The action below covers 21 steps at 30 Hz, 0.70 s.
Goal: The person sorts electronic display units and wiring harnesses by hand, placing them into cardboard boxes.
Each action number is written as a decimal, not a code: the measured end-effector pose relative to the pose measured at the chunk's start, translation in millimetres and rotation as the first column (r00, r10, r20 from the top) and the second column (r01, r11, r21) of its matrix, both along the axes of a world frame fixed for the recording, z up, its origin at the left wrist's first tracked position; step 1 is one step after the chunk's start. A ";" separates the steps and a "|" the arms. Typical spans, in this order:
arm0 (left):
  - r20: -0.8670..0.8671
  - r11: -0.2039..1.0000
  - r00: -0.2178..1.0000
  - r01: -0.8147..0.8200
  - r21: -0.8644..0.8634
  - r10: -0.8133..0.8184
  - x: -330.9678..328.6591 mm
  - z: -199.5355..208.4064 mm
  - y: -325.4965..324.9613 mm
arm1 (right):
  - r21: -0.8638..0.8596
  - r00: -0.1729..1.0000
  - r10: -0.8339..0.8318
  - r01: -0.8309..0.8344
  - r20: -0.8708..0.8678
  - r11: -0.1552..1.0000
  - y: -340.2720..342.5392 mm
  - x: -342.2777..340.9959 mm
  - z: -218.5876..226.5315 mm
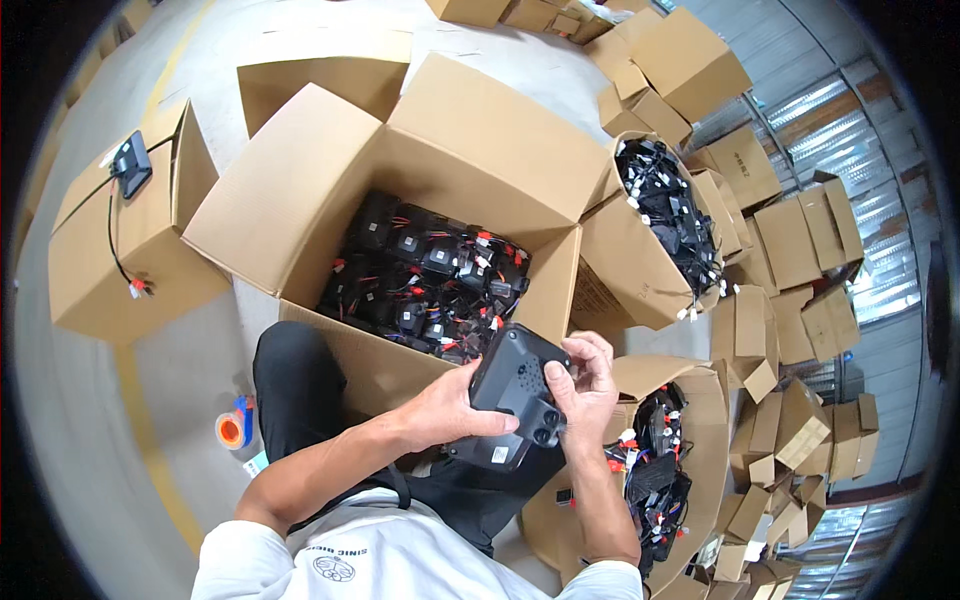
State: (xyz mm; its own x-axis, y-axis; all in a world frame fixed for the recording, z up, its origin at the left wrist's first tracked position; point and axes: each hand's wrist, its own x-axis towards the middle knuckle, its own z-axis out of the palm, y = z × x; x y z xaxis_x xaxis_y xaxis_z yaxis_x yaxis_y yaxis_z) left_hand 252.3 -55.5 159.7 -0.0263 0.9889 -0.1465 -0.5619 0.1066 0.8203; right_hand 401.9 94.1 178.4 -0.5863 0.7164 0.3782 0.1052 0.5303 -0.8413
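Observation:
Above my lap I hold a flat black plastic electronic unit (518,372), with a cluster of small holes, a raised mount at one corner and a white label. My left hand (445,408) grips its left side, the thumb lying across the back near the mount. From the right, my right hand (584,392) closes on it, thumb pressed on the surface and fingers curled behind the edge. In front of me stands an open cardboard box (470,95), in which rows of similar black units (410,250) lie with red and white connectors.
Open cartons of tangled black cabled units (672,215) and loose black units (655,470) stand at my right. A small black display with cables (131,166) rests on a carton (130,255) at left. An orange-and-blue tape roll (234,430) lies on the floor. Stacked cartons (785,245) line the wall.

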 end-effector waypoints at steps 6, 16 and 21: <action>-0.094 0.997 0.995 -0.034 0.067 0.041 2.6 -12.6 -5.5 | -0.420 0.973 0.197 -0.131 0.117 0.898 1.5 -4.1 21.1; -0.197 0.613 0.582 -0.767 0.190 0.789 -13.7 12.1 2.5 | -0.300 0.997 0.008 -0.032 -0.080 0.954 -16.7 -26.9 31.5; -0.443 0.786 0.658 -0.422 0.453 0.609 -69.3 58.3 7.7 | -0.266 0.841 0.375 -0.286 0.390 0.920 15.9 -42.2 128.1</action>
State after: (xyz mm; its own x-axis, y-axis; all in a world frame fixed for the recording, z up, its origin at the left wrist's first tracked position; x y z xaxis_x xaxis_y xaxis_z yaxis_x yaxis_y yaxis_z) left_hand 183.0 -47.8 218.0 -0.5260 0.7771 0.3458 0.0965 -0.3494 0.9320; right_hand 359.6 110.0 306.4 -0.8719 0.4820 -0.0864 0.3227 0.4329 -0.8417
